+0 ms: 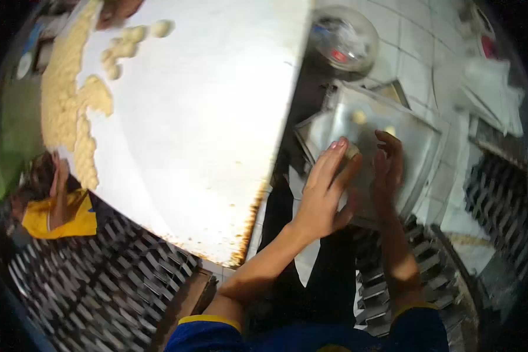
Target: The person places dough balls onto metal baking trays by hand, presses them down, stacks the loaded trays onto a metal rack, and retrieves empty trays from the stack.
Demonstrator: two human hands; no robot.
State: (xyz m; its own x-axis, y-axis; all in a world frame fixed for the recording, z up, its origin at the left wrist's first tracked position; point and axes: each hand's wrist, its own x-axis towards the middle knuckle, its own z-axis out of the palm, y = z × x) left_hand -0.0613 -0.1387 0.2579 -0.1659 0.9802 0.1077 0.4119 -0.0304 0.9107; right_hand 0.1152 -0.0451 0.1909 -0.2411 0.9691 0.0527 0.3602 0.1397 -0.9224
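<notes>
A metal tray (419, 167) lies below my hands, with small pale dough balls on it; one dough ball (359, 117) sits near the far side and another lies just beyond my right fingers. My left hand (327, 190) reaches over the tray's left part, its fingers around a dough ball (352, 151) at the fingertips. Whether that ball also touches the tray is hidden. Over the middle right of the tray is my right hand (387, 167), slightly blurred, fingers apart and bent, with nothing visible in them.
A white table (217, 117) with a rusty corner stands to my left. It bears a long mass of dough pieces (70, 100) and several dough balls (126, 44). Another person in a yellow shirt (64, 217) is at its left edge. A round container (346, 41) stands beyond the tray.
</notes>
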